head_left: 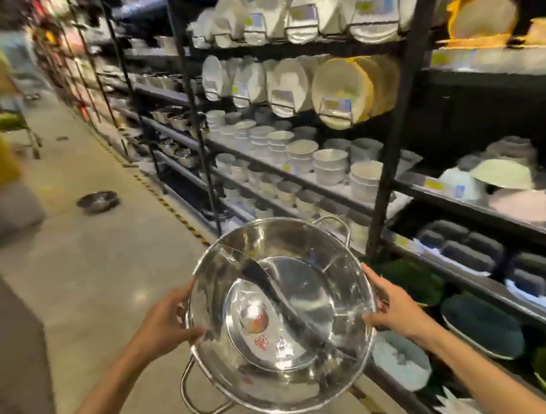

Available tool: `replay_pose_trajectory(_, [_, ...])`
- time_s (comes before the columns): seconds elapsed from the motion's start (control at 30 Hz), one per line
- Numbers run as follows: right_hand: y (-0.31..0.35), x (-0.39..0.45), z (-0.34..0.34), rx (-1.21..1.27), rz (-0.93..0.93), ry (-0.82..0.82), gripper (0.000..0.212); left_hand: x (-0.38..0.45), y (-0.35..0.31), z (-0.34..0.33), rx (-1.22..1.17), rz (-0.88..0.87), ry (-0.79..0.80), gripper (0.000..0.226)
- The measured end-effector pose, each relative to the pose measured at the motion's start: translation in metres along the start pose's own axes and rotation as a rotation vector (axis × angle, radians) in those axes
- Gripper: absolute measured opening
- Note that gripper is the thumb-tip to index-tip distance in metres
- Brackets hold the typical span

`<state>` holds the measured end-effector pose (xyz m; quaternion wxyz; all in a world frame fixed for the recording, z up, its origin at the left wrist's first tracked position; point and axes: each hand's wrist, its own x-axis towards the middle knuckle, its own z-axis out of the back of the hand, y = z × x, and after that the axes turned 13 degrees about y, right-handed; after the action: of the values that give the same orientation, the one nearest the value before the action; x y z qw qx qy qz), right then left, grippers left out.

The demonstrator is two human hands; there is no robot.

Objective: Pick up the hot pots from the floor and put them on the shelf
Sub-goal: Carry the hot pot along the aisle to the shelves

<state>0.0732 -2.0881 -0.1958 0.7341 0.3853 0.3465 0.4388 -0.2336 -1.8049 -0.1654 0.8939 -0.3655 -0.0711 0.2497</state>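
Aloft — hot pot [284, 318], both hands

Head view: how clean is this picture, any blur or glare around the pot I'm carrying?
Head view: the pot held between the left hand and right hand is fairly sharp, with bright glare off its shiny inside; the left edge and far aisle are smeared by motion blur; the shelf posts lean from wide-angle distortion; the second pot on the floor is soft but recognisable.
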Motion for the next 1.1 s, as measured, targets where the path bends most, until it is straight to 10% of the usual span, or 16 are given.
replay_pose_trajectory(0.47, [0.138, 0.303, -0.123, -0.135, 0.282, 0.467, 0.098, -0.042, 0.161, 0.133, 0.008, 0.356, -0.353, 0.097])
replay_pose_trajectory(1.1, [0.231, 0.699, -0.173, -0.229, 0.234, 0.591, 0.098, 0.182, 0.364, 0.314, -0.002, 0.579, -0.381, 0.102])
